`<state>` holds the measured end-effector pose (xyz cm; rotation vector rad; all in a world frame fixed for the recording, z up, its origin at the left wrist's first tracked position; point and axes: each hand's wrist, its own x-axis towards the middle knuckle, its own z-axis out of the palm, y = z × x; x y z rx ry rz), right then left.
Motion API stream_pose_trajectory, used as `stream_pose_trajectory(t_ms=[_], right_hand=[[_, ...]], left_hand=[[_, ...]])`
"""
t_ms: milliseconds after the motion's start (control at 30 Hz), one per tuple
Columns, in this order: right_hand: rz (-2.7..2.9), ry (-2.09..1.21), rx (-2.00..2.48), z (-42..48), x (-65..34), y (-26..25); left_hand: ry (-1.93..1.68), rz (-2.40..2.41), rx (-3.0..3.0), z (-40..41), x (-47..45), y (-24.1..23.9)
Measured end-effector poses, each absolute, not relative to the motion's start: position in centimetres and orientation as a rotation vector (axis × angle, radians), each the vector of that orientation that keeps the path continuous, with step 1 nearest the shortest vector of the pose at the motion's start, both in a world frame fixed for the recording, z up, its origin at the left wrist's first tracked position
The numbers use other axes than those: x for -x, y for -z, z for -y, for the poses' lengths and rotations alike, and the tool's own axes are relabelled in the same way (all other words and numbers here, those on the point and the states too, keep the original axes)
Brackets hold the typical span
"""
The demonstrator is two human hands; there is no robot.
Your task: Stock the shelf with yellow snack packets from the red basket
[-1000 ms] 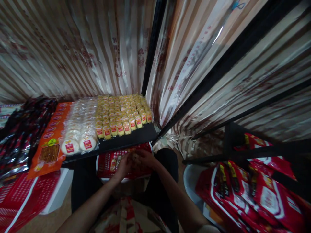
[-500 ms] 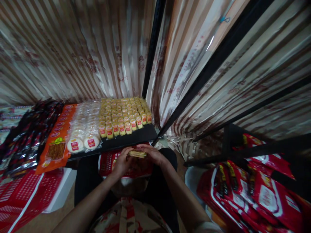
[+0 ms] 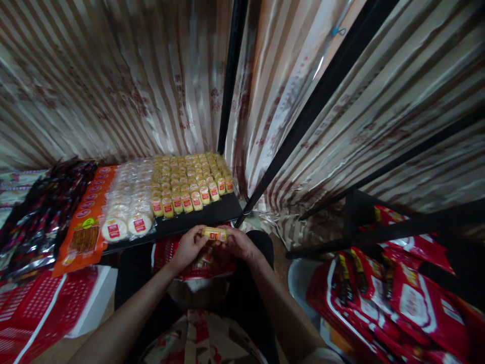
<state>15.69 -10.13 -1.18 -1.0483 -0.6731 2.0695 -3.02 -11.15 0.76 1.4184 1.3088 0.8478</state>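
Observation:
A small yellow wrapped snack cake [image 3: 214, 234] with a red label lies sideways between my hands, label toward me. My left hand [image 3: 190, 246] pinches its left end, and my right hand [image 3: 239, 242] grips its right end. Just below is a red basket [image 3: 165, 253] between my knees, with more yellow packets [image 3: 204, 264] inside, partly hidden by my hands. On the black shelf [image 3: 200, 216] ahead stand packed rows of the same yellow snack cakes [image 3: 188, 187], their red labels facing me.
Left along the shelf are white round wrapped crackers [image 3: 127, 202], an orange snack bag [image 3: 85, 217] and dark shiny packets [image 3: 49, 212]. A red basket [image 3: 41, 298] stands lower left. Red snack bags [image 3: 394, 303] lie at right. Black metal posts [image 3: 288, 151] and a striped curtain [image 3: 151, 76] rise behind.
The snack in my hands has turned so its red label now shows. Before, its edge faced me and my fingers lay over its ends. The view has shifted slightly.

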Motion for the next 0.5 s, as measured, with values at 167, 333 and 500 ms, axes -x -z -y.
stream_pose_trajectory(t_ms=[167,333,500], right_hand=[[0.564,-2.027,1.055,9.9,-15.6,0.8],[0.486,-1.849,1.009,10.1,-14.7,0.3],[0.789,-1.636,1.043,10.8,-13.3,-0.1]], left_hand=[[-0.863,-1.237,-1.208,11.2,2.4,-0.5],[-0.915,-1.219,-0.956,11.6,1.4,0.0],[-0.973,-1.185,-0.844,11.5,-0.2,0.2]])
